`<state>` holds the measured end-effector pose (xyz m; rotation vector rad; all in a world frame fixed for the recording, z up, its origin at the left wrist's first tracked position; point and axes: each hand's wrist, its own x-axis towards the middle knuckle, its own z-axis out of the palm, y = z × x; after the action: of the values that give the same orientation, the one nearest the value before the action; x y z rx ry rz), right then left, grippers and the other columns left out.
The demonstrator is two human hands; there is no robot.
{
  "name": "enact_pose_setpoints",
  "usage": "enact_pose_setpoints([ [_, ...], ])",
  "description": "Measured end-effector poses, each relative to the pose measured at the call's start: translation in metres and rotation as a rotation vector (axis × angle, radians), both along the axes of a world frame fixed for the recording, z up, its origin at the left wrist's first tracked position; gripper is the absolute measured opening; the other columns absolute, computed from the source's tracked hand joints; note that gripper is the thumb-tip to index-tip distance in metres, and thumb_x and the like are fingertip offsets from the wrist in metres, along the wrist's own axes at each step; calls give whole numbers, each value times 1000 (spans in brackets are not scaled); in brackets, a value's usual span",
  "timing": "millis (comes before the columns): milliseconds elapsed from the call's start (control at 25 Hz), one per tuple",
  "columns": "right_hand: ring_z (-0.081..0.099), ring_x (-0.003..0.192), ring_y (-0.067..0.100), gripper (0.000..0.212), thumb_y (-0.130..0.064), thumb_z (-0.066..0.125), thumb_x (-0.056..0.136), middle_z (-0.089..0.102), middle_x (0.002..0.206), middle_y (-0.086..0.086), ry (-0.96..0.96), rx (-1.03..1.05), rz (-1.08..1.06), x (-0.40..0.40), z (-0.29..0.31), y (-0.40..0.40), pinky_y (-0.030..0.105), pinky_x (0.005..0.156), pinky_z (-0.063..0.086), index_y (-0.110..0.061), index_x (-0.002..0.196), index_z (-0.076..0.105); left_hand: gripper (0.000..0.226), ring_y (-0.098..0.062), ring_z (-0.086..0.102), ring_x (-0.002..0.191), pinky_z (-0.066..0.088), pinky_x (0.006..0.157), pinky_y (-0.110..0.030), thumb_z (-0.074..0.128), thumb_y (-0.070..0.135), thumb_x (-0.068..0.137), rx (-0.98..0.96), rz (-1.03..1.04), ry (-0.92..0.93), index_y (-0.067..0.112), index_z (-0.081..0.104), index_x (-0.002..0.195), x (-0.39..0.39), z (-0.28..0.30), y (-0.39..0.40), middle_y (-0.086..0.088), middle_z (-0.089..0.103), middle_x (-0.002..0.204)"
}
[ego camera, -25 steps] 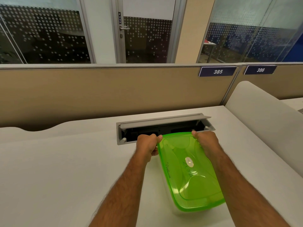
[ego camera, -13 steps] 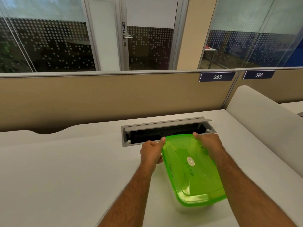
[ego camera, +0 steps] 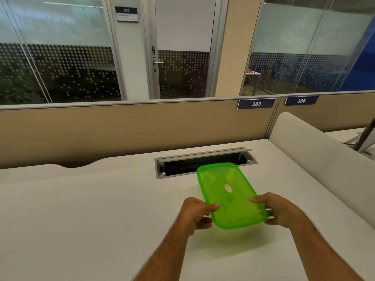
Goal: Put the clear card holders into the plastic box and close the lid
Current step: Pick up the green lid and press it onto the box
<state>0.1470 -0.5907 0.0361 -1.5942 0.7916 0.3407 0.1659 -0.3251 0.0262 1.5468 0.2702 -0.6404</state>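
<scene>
A plastic box with a translucent green lid (ego camera: pixel 227 191) sits on the white desk, its long side running away from me. The lid covers the box, so the clear body and anything inside are hidden. My left hand (ego camera: pixel 195 212) grips the near left edge of the lid with the thumb on top. My right hand (ego camera: pixel 279 210) grips the near right corner the same way. No card holders are visible.
An open grey cable tray (ego camera: pixel 205 161) is set into the desk (ego camera: pixel 81 220) just behind the box. A tan partition (ego camera: pixel 121 130) closes off the back. A white rounded divider (ego camera: pixel 316 159) runs along the right side.
Both hands have slid from the far corners of the lid to its near end. The camera has tilted up and the view now shows more of the room.
</scene>
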Motion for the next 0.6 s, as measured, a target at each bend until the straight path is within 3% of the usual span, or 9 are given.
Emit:
enact_pose_setpoints([
  [120, 61, 69, 30, 39, -10, 83, 55, 68, 82, 17, -50, 118, -75, -23, -2, -3, 34, 56, 55, -2, 91, 69, 42, -25, 69, 60, 63, 61, -38, 91, 11, 65, -29, -36, 21, 8, 52, 79, -20, 6, 0, -18, 67, 90],
  [240, 63, 73, 32, 29, -1, 80, 70, 67, 90, 22, -84, 163, -120, -33, -2, -1, 33, 50, 58, 7, 95, 68, 44, -27, 70, 63, 63, 62, -38, 90, 2, 62, -26, -16, -10, 10, 47, 68, -34, 8, -4, -18, 67, 83],
  [400, 62, 71, 32, 19, 2, 78, 75, 68, 83, 23, -103, 136, -172, -34, -1, 4, 32, 45, 57, 12, 84, 65, 40, -26, 67, 58, 62, 56, -34, 87, -3, 65, -44, 69, -12, 7, 48, 65, -40, 4, -10, -17, 63, 67],
  [600, 60, 63, 31, 20, 2, 77, 77, 64, 79, 22, -111, 64, -190, -32, -3, 9, 29, 41, 55, 11, 82, 61, 38, -26, 62, 53, 59, 73, -44, 86, -3, 66, -13, 145, -23, 6, 50, 66, -40, -4, -18, -22, 61, 74],
])
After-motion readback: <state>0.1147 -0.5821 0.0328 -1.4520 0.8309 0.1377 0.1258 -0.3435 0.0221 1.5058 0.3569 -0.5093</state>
